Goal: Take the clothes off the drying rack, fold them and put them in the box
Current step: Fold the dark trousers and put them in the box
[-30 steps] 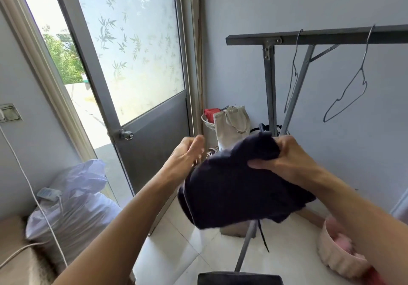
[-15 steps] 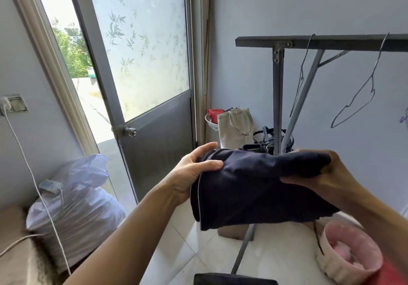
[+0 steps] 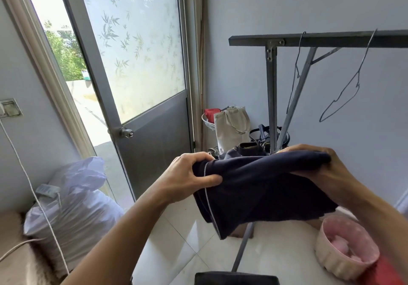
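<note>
So a second ago we only had the right hand (image 3: 318,174) on the dark shirt (image 3: 262,194); now the left hand (image 3: 189,176) has pinched its 9 o'clock edge too, fingers of both clamped on cloth. It's stretched flat in mid-air below the rack (image 3: 318,40), so we're mid-fold. Can't see the box.

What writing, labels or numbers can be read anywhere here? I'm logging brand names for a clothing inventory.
None can be read.
The dark garment held by the left hand and right hand shows only a pale piping line, no label.
The cloth bag shows no print.
The wall socket is too blurred to tell.
</note>
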